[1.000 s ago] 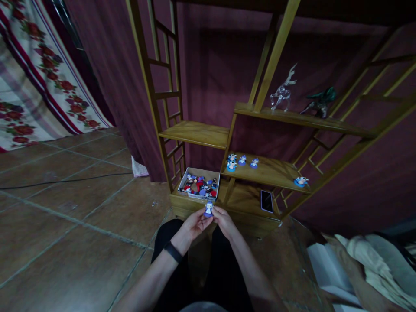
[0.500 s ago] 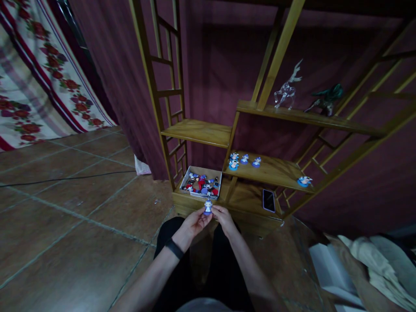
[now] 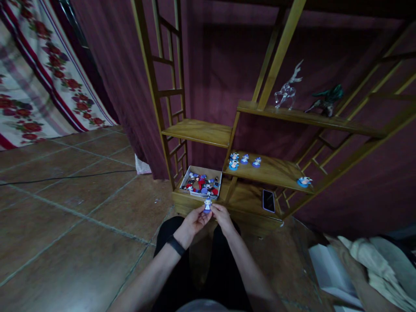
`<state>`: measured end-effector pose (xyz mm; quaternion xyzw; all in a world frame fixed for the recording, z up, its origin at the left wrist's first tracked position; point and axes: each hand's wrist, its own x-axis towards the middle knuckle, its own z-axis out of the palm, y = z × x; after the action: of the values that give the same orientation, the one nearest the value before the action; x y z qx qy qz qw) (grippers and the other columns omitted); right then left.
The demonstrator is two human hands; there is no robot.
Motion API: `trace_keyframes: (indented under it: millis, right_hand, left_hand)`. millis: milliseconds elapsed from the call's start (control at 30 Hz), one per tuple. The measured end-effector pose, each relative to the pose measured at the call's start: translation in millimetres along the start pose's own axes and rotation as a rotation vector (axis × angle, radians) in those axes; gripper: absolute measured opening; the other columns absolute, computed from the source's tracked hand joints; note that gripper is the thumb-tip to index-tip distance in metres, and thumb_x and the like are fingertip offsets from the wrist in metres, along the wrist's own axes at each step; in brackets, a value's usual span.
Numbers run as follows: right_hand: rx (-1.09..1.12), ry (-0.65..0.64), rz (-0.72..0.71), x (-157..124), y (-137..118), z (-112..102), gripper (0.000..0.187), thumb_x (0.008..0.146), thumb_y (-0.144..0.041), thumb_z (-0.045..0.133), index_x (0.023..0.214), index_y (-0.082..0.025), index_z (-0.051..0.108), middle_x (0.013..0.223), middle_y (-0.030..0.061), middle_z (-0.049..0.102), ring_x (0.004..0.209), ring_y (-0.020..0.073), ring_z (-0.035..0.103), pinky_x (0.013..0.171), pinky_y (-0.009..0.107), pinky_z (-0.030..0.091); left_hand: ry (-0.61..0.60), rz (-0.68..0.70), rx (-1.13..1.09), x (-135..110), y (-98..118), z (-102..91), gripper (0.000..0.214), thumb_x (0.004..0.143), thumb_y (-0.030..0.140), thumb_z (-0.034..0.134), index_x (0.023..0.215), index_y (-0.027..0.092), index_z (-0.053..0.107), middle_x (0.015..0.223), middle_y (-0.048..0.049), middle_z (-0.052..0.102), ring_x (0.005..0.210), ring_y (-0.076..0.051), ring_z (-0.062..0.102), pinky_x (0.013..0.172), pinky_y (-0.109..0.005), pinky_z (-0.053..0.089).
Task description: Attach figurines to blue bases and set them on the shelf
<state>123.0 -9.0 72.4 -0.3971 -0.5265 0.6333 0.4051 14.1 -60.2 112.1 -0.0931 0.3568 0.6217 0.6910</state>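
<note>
A small purple-and-white figurine [image 3: 207, 204] is held upright between both hands, just in front of the low shelf. My left hand [image 3: 195, 220] grips its base from the left, fingers closed. From the right, the fingertips of my right hand [image 3: 222, 215] pinch its side. Right behind it sits an open cardboard box [image 3: 192, 193] with many small red, purple, black and white figurines inside. On the shelf up to the right stand purple figurines [image 3: 256, 162] and blue-based figurines [image 3: 233, 164], with another blue-based figurine [image 3: 304, 181] near the right end.
The wooden display rack [image 3: 201, 132] has posts and lattice sides. A phone [image 3: 268, 201] lies on its bottom board. Higher up stand a clear deer ornament [image 3: 287, 92] and a dark green ornament [image 3: 328, 99]. A white box [image 3: 333, 271] and cloth lie at right; a cable [image 3: 71, 177] crosses the floor.
The figurine has shifted very slightly upward in view, with both hands still on it. Nothing else has visibly moved.
</note>
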Motion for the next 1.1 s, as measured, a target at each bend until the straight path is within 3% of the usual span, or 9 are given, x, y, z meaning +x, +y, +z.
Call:
trace_keyframes:
  millis: [167,400,533,733,833,1100]
  right_hand:
    - [-0.058,0.049,-0.090,4,6,-1,0.032,0.070,-0.044,0.060,0.090,-0.020,0.070,0.095,0.0053,0.070,0.091,0.0231,0.063,0.079,0.036,0.051]
    - [-0.322,0.016,-0.281,-11,-10,-1,0.027,0.081,-0.029,0.048,0.095,-0.022,0.070,0.099,0.0052,0.069,0.095,0.0197,0.062,0.090,0.035,0.046]
    - [-0.542,0.005,-0.403,-18,-22,0,0.030,0.079,-0.018,0.046,0.099,-0.022,0.068,0.104,0.0047,0.066,0.095,0.0174,0.062,0.091,0.030,0.045]
    - [-0.744,0.007,-0.439,-22,-29,6,0.036,0.077,-0.012,0.045,0.104,-0.023,0.067,0.108,0.0048,0.063,0.098,0.0186,0.060,0.093,0.031,0.043]
    - [-0.709,-0.005,-0.430,-20,-25,8,0.036,0.076,-0.013,0.046,0.104,-0.023,0.066,0.109,0.0045,0.063,0.098,0.0184,0.060,0.092,0.031,0.044]
    - [-0.346,0.020,-0.295,-5,-11,7,0.027,0.079,-0.025,0.047,0.094,-0.022,0.069,0.098,0.0040,0.069,0.093,0.0185,0.063,0.089,0.034,0.046]
  left_hand:
    - [-0.017,0.018,-0.031,4,2,-2.5,0.011,0.083,0.009,0.050,0.090,0.008,0.059,0.075,-0.0098,0.066,0.065,-0.016,0.066,0.061,-0.027,0.057]
    - [-0.054,0.022,-0.041,12,5,-11.1,0.009,0.084,0.012,0.050,0.087,0.008,0.057,0.073,-0.0098,0.065,0.064,-0.015,0.065,0.062,-0.027,0.057]
    - [-0.062,0.019,-0.001,13,6,-12.1,0.009,0.085,0.013,0.050,0.088,0.008,0.057,0.072,-0.0092,0.065,0.062,-0.015,0.064,0.059,-0.027,0.056]
    - [-0.046,0.040,0.056,7,8,-8.6,0.009,0.083,0.012,0.052,0.089,0.008,0.058,0.071,-0.0088,0.064,0.061,-0.015,0.064,0.060,-0.028,0.055]
    - [-0.035,0.031,0.043,6,10,-8.9,0.007,0.082,0.012,0.053,0.086,0.009,0.058,0.068,-0.0072,0.064,0.058,-0.014,0.063,0.058,-0.026,0.055]
    - [-0.030,0.036,-0.024,1,14,-7.9,0.009,0.083,0.008,0.050,0.087,0.008,0.058,0.072,-0.0089,0.065,0.065,-0.015,0.066,0.061,-0.026,0.057]
